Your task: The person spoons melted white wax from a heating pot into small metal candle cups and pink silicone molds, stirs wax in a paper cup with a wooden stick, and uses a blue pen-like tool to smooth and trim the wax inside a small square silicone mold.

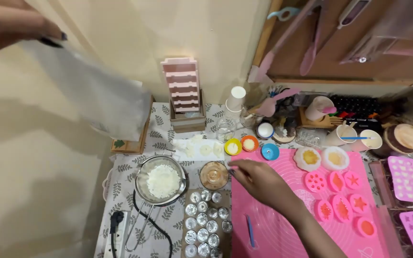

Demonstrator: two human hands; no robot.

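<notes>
Left hand up high, far left, pinching floppy white bag; bag hangs over table, half blurred. Right hand reaches to small glass bowl, fingers curled; cannot tell if holding something tiny. Metal bowl already has white flakes inside. Little silver cups look empty, not filled yet. Some pink molds hold orange bits, so partly done. Bag top and left hand cut off by edge.

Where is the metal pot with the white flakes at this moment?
In the head view, the metal pot stands on the leaf-patterned tablecloth, left of the small glass bowl and above the metal cups.
</notes>
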